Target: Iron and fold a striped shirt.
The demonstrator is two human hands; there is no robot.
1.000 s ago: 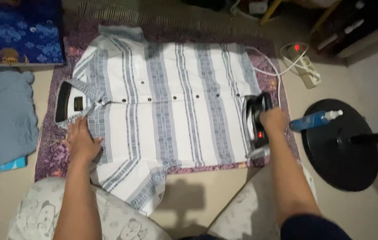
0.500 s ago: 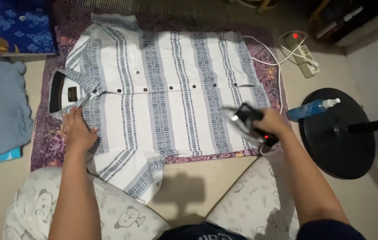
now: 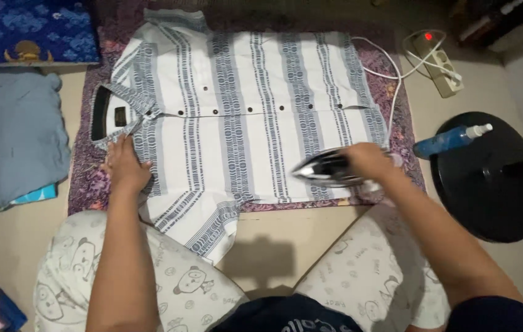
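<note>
A white shirt with blue-grey patterned stripes (image 3: 243, 117) lies buttoned and flat on a purple patterned mat (image 3: 86, 184), collar to the left. My left hand (image 3: 125, 167) presses flat on the shirt's shoulder just below the collar. My right hand (image 3: 369, 161) grips the handle of a black clothes iron (image 3: 326, 169), which is tilted with its shiny soleplate showing, over the shirt's lower right part. The iron's white cord (image 3: 391, 92) runs up to a power strip (image 3: 439, 63) with a red light.
A blue spray bottle (image 3: 449, 140) lies on a round black stand base (image 3: 489, 175) at the right. A folded blue-grey cloth (image 3: 12, 141) sits to the left, a dark blue patterned cushion (image 3: 27, 31) above it. My knees in printed trousers frame the bottom.
My right hand lifted the iron from its upright spot at the mat's right edge and swung it left, over the shirt. My left hand stayed pressed near the collar.
</note>
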